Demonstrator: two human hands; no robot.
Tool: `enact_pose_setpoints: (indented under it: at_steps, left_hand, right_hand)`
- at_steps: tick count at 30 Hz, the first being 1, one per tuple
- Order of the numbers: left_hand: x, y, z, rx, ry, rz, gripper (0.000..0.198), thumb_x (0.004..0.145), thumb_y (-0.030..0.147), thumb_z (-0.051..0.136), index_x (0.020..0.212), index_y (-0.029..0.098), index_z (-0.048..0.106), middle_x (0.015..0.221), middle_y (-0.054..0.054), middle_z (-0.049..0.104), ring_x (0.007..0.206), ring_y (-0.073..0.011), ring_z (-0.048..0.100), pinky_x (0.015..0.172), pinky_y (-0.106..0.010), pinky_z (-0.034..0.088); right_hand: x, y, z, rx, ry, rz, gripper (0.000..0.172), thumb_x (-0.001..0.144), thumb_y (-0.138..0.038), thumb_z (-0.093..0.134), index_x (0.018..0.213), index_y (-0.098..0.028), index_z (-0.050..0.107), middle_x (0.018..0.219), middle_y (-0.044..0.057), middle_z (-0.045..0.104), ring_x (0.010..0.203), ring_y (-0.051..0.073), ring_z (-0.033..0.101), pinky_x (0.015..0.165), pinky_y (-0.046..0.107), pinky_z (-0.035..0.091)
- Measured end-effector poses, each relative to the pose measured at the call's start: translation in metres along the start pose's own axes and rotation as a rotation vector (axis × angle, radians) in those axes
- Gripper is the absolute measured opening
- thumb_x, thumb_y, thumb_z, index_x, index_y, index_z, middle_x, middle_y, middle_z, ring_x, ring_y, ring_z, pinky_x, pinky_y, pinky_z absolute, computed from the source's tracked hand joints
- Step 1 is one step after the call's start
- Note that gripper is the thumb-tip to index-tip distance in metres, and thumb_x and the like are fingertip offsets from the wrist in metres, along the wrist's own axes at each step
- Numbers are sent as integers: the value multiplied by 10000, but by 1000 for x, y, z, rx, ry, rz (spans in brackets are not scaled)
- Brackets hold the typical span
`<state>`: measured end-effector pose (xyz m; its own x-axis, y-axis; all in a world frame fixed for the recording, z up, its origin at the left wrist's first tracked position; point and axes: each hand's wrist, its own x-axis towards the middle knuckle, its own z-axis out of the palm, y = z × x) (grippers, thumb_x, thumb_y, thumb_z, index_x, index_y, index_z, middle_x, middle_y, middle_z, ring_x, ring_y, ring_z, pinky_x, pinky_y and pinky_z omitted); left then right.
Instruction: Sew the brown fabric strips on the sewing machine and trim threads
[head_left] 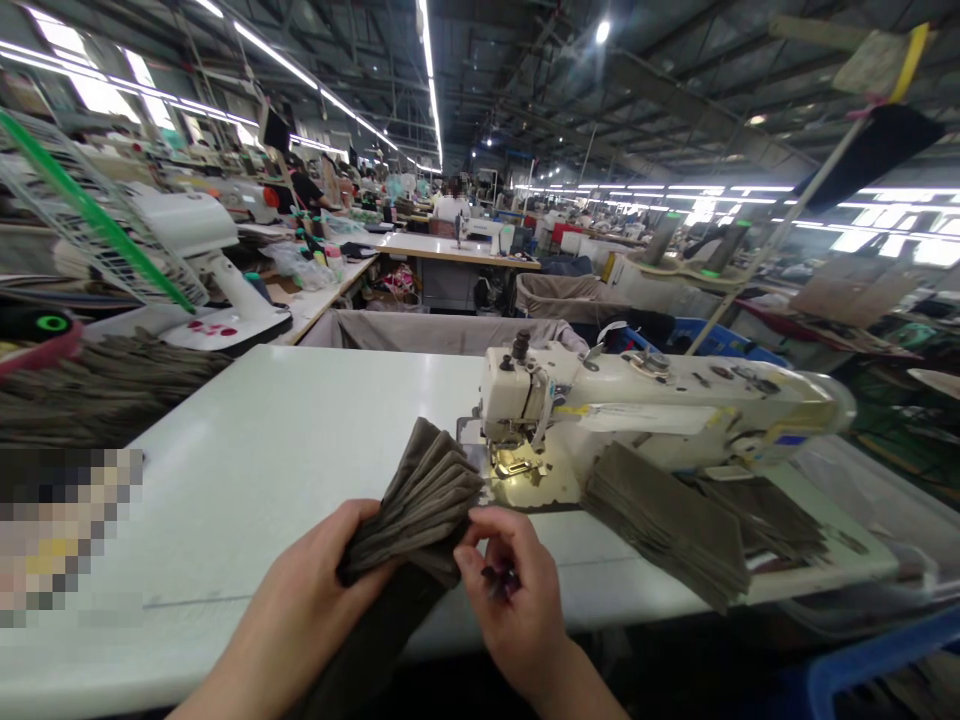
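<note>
My left hand (315, 580) is closed around a bundle of dark olive fabric pieces (424, 490), stacked in folded layers that fan out at the top. The bundle is held above the front of the white table, left of the sewing machine's needle area. At its right edge is my right hand (514, 590), thumb and index finger pinched together near the fabric. A small dark object (501, 580) shows inside its curled fingers; its kind is unclear. The sewing machine (600, 390) stands just beyond, its lamp lighting the needle plate (521, 470).
More olive fabric pieces (667, 520) lie stacked on the machine bed at right. A large fabric pile (97, 390) and a white fan (187, 230) are at left. A cloth-lined bin (442, 332) stands behind the table (322, 410); a blue crate (885, 660) is at lower right.
</note>
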<state>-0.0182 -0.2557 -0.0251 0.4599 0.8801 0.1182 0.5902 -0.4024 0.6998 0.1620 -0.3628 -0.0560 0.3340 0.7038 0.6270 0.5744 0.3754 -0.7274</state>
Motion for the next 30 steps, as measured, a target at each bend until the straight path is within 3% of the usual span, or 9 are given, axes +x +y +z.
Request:
enact_pose_setpoints:
  at_steps: [3, 7, 12, 18, 24, 27, 30]
  left_hand:
    - [-3, -2, 0, 8, 3, 35, 316, 704, 485, 637, 963, 304, 645, 936, -38, 765, 849, -308, 702, 751, -361, 548]
    - [-3, -7, 1, 36, 41, 106, 320, 754, 487, 604, 987, 272, 642, 928, -46, 764, 844, -300, 709, 739, -360, 547]
    - [-5, -2, -5, 73, 74, 145, 293, 764, 443, 599, 980, 249, 643, 907, -44, 769, 824, -287, 725, 721, -350, 559]
    - [-7, 1, -8, 76, 115, 204, 284, 763, 444, 600, 964, 252, 657, 879, -40, 777, 791, -286, 738, 697, -349, 583]
    - [-7, -8, -8, 115, 128, 206, 288, 740, 418, 610, 962, 247, 674, 917, -56, 788, 832, -298, 746, 713, -361, 601]
    - [-8, -12, -8, 143, 129, 219, 290, 733, 397, 616, 971, 244, 681, 940, -59, 791, 855, -299, 748, 723, -357, 607]
    - [-10, -16, -8, 168, 123, 250, 281, 737, 367, 623, 983, 250, 689, 954, -48, 793, 858, -283, 752, 722, -333, 613]
  right_hand:
    - [-2, 1, 1, -34, -9, -17, 388, 932, -211, 587, 1304, -252, 484, 871, -21, 683, 580, 95, 519, 570, 222, 458]
    - [1, 0, 0, -7, -42, -62, 286, 911, -192, 597, 1187, -249, 548, 896, -4, 648, 605, 100, 522, 559, 228, 449]
    - [3, -4, -3, 27, -41, -82, 181, 843, -175, 649, 1007, -228, 595, 1143, 77, 542, 741, 124, 567, 546, 233, 463]
    - [4, -4, -5, -12, -46, -128, 181, 848, -176, 643, 1012, -234, 592, 1386, 107, 448, 812, 140, 620, 714, 324, 546]
    - [6, -4, -6, 34, -73, -151, 209, 843, -189, 657, 1021, -251, 567, 1238, 82, 577, 930, 187, 635, 747, 308, 536]
    - [4, -5, -6, 86, -65, -97, 189, 864, -252, 660, 1014, -254, 545, 1142, 61, 622, 758, 137, 601, 622, 253, 495]
    - [3, -6, -7, 154, -57, 4, 305, 906, -290, 626, 1186, -266, 508, 1022, 25, 651, 572, 86, 472, 523, 219, 434]
